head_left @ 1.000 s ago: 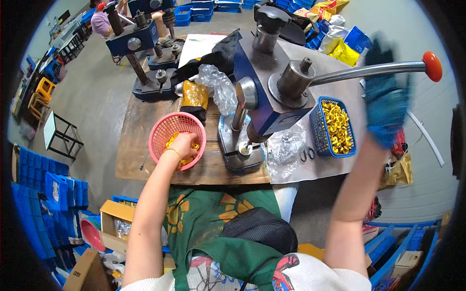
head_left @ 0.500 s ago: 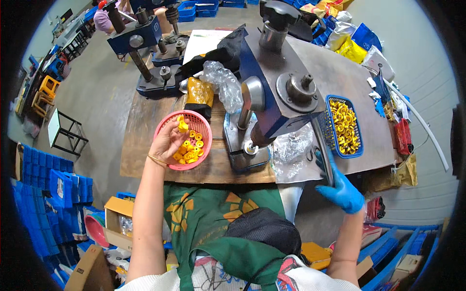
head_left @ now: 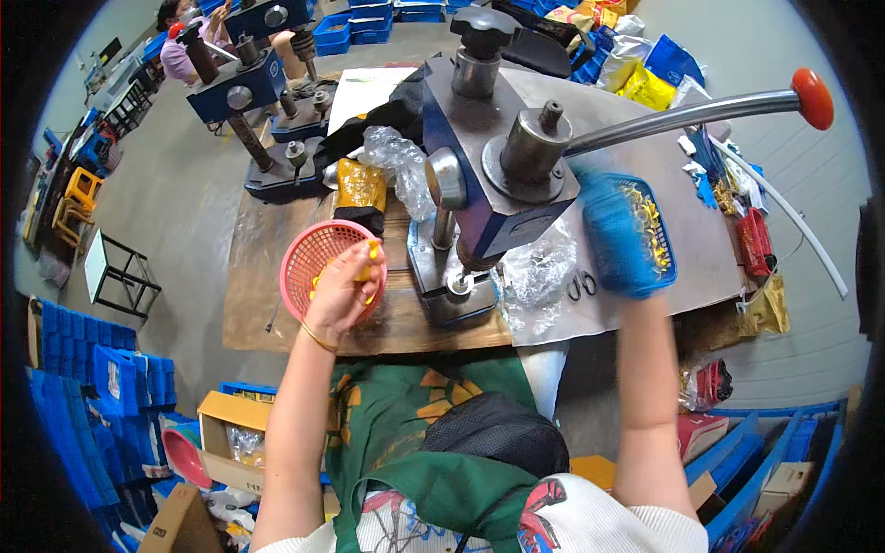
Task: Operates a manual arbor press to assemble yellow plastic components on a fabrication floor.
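My left hand (head_left: 343, 288), bare, is closed around small yellow plastic pieces (head_left: 372, 249), one poking up above the fingers. It is over the right side of a round pink basket (head_left: 289, 267), hiding most of the yellow pieces inside. My right hand (head_left: 619, 241), in a blue glove, is smeared by motion at the left side of a blue basket (head_left: 670, 276) of yellow pieces; its fingers cannot be made out. Between the hands stands a blue hand press (head_left: 470, 157). Its lever (head_left: 682, 123) is raised to the right, and a small white ring-shaped part (head_left: 460, 282) sits under the ram.
Crumpled clear plastic (head_left: 539, 276) and black-handled scissors (head_left: 581, 286) lie right of the press base. Behind the pink basket are a yellow packet (head_left: 359, 189) and a clear bag (head_left: 398, 158). A second press (head_left: 241, 92) stands at the back left; a person (head_left: 180, 55) sits beyond.
The press lever has swung up from beside my right hand. That hand has moved away and forward to the blue basket. My left hand has shifted right and slightly down, still holding yellow pieces.
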`<move>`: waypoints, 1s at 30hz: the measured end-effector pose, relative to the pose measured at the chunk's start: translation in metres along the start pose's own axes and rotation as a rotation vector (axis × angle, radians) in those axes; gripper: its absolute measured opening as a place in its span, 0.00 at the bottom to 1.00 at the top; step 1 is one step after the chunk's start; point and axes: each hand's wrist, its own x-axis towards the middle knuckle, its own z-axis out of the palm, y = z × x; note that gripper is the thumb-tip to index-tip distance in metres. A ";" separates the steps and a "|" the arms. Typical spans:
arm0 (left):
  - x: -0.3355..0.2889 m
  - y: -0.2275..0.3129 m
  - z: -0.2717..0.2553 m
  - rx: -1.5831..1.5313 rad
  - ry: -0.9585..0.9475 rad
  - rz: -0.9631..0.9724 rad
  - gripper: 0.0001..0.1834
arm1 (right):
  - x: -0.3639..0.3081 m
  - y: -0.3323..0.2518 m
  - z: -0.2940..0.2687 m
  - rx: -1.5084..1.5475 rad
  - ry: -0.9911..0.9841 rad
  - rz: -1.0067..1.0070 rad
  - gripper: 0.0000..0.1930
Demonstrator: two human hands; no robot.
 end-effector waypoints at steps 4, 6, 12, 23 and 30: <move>-0.006 -0.029 0.038 0.265 -0.025 -0.077 0.15 | -0.082 0.069 0.124 -0.091 -0.414 0.056 0.11; 0.000 -0.048 0.036 0.428 -0.001 -0.039 0.16 | -0.095 0.088 0.150 -0.055 -0.317 -0.094 0.09; 0.019 -0.075 0.043 1.072 0.096 0.313 0.15 | -0.091 0.074 0.141 0.045 -0.251 0.058 0.12; 0.016 -0.078 0.051 1.161 0.038 0.305 0.14 | -0.068 0.064 0.105 -0.203 -0.411 0.064 0.16; -0.006 -0.079 0.019 0.263 0.132 -0.111 0.15 | -0.056 0.071 0.130 -0.157 -0.463 -0.080 0.14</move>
